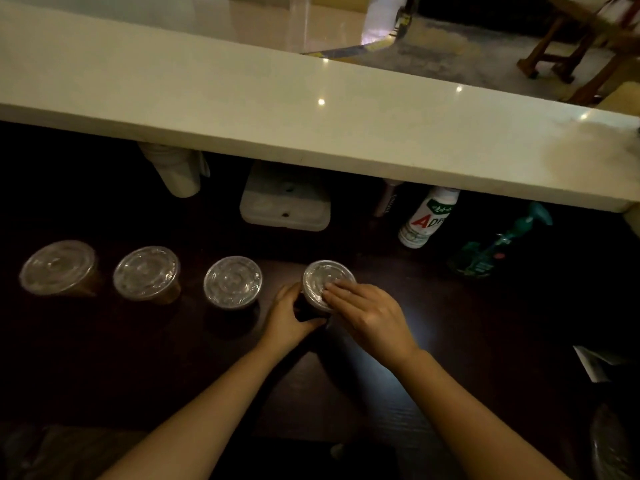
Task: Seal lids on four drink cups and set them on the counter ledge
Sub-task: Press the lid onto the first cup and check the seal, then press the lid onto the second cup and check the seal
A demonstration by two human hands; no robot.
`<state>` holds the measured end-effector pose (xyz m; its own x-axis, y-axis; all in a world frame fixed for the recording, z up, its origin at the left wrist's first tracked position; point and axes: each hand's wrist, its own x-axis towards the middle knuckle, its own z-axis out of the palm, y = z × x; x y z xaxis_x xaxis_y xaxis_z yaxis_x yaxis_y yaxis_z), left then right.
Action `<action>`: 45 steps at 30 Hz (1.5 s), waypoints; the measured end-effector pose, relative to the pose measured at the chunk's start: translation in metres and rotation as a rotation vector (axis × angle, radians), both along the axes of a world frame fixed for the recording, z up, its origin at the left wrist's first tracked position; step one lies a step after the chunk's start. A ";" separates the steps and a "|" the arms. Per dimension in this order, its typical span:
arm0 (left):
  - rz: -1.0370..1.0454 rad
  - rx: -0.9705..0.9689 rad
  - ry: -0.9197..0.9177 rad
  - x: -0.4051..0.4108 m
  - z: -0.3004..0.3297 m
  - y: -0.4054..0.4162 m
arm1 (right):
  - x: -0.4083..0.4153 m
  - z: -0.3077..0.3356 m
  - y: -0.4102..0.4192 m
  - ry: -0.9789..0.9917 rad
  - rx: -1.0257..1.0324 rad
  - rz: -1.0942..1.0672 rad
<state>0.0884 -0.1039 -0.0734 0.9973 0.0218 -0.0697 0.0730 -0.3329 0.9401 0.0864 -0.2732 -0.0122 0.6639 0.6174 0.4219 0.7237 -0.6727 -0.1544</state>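
Four clear plastic drink cups with brown liquid stand in a row on the dark lower counter. The three on the left (pixel 58 267) (pixel 146 273) (pixel 232 282) each carry a clear lid. My left hand (pixel 289 315) grips the side of the fourth cup (pixel 311 311), the one furthest right. My right hand (pixel 365 313) lies flat with its fingers pressing on that cup's lid (pixel 322 277). The pale counter ledge (pixel 242 109) runs across above the cups, with nothing on it.
Under the ledge sit a stack of white cups (pixel 176 171), a white lidded box (pixel 285 202), a white bottle with red letters (pixel 427 216) and a green spray bottle (pixel 498 242). White paper (pixel 594 367) lies at the right edge. A wooden chair (pixel 585 43) stands beyond the ledge.
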 end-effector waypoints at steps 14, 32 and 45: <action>-0.009 0.073 0.000 -0.009 -0.022 -0.001 | -0.007 -0.018 -0.005 -0.011 -0.094 0.028; 0.039 -0.042 -0.020 -0.064 -0.013 0.026 | -0.020 -0.009 0.010 0.183 0.069 -0.224; 0.185 0.010 0.025 -0.023 -0.014 0.123 | 0.044 -0.007 0.172 0.440 -0.243 -0.051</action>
